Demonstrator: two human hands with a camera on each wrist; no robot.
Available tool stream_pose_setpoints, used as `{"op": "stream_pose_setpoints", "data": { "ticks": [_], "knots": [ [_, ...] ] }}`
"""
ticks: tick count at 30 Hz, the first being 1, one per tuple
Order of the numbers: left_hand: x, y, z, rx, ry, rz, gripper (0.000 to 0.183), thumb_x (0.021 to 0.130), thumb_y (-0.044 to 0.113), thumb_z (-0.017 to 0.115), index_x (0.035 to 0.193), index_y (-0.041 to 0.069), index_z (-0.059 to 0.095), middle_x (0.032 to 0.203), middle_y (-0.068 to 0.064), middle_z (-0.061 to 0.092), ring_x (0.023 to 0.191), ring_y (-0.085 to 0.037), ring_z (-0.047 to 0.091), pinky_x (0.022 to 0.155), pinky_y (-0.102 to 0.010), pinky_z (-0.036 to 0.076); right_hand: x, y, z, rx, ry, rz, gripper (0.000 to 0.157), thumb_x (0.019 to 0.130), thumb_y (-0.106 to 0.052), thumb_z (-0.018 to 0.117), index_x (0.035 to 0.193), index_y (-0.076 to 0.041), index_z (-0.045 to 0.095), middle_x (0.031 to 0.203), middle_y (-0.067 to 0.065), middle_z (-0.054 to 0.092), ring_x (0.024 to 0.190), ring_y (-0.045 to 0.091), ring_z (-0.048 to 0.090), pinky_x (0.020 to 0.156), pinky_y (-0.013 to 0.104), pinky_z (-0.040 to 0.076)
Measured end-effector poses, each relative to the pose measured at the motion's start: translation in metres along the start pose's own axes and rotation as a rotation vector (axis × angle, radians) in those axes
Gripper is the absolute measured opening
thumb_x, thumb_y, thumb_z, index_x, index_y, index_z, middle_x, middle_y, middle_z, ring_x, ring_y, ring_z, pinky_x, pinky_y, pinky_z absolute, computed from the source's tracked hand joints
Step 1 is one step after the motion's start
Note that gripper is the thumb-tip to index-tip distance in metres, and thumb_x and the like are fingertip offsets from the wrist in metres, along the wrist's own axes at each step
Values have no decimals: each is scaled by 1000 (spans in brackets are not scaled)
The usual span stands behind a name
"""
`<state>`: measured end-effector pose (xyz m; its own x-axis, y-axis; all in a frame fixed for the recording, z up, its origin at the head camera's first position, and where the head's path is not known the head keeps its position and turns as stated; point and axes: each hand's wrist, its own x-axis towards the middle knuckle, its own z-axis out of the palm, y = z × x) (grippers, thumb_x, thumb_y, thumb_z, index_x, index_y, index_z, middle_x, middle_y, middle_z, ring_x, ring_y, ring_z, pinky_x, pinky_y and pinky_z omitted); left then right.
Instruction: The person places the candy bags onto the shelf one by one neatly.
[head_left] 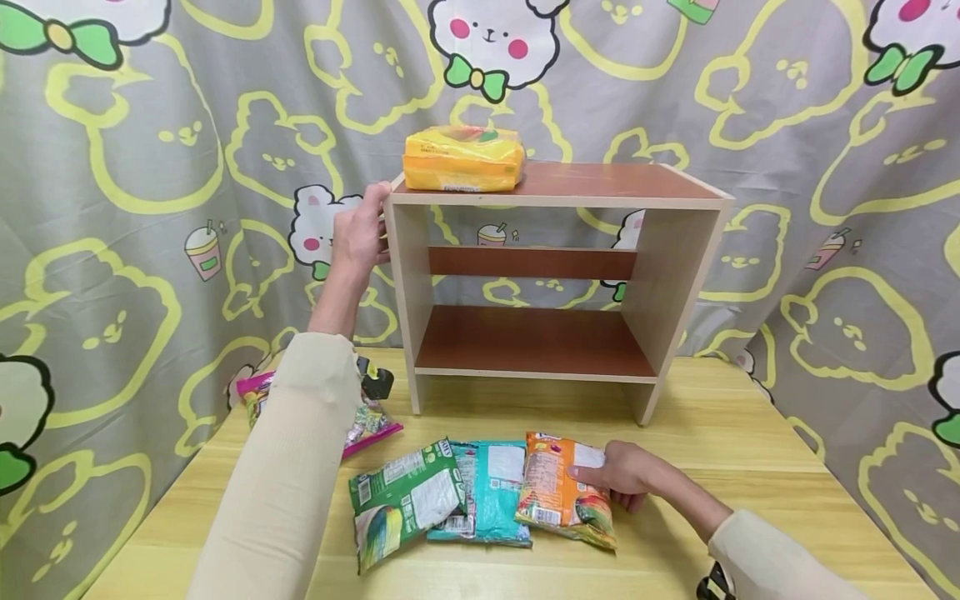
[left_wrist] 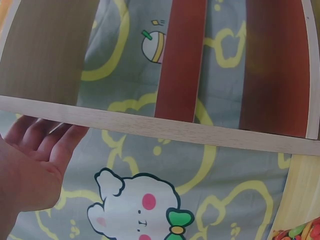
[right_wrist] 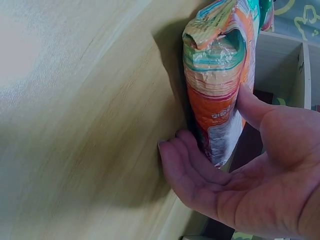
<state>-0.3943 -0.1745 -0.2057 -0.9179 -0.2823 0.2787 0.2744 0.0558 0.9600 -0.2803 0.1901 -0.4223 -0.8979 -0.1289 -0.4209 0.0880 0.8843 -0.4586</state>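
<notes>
My right hand (head_left: 630, 473) grips the right edge of an orange packet (head_left: 557, 487), thumb on its top face and fingers curled by its lower edge. In the right wrist view the orange packet (right_wrist: 217, 95) shows its crinkled side between thumb and fingers (right_wrist: 185, 170). My left hand (head_left: 362, 227) rests against the outer left side of a small two-tier shelf (head_left: 536, 373), near its top corner. Seen from the left wrist, its fingers (left_wrist: 60, 142) lie against the side panel (left_wrist: 135, 122), fingertips hidden behind the front edge.
A teal packet (head_left: 498, 492) and a green packet (head_left: 408, 492) lie left of the orange one. Atop the shelf's left end sits a yellow packet (head_left: 463, 162). A pink-edged bag of wrapped sweets (head_left: 371, 421) is partly behind my left sleeve. A patterned curtain (head_left: 847, 333) surrounds the wooden table (head_left: 750, 450).
</notes>
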Motion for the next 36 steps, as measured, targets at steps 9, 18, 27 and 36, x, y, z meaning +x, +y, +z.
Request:
{"op": "stream_pose_setpoints", "data": {
  "ticks": [9, 18, 27, 36],
  "knots": [
    [0, 0, -1, -9, -4, 6, 55, 85, 63, 62, 103, 12, 74, 75, -4, 68, 71, -16, 67, 65, -27, 55, 2, 1, 1, 23, 14, -5, 56, 92, -55, 68, 73, -3, 59, 69, 14, 64, 57, 22, 65, 56, 37, 59],
    [-1, 0, -1, -2, -9, 1, 56, 86, 65, 61, 103, 14, 74, 76, -3, 65, 70, -16, 64, 66, -28, 53, 2, 1, 3, 45, 43, -12, 53, 90, -53, 72, 73, -5, 58, 66, 12, 63, 54, 22, 65, 55, 36, 57],
    [-2, -1, 0, 11, -2, 7, 56, 86, 66, 59, 103, 15, 73, 77, -3, 64, 69, -16, 62, 64, -27, 51, 5, 3, 8, 188, 111, -89, 37, 89, -35, 78, 75, -5, 62, 63, 3, 54, 50, 14, 51, 55, 31, 46],
    [-1, 0, 0, 10, -5, 3, 57, 87, 66, 58, 106, 14, 73, 81, -4, 67, 72, -17, 65, 68, -28, 54, 6, 6, 9, 232, 114, -84, 38, 89, -34, 78, 70, -6, 60, 60, 2, 53, 44, 11, 46, 46, 26, 42]
  ]
}}
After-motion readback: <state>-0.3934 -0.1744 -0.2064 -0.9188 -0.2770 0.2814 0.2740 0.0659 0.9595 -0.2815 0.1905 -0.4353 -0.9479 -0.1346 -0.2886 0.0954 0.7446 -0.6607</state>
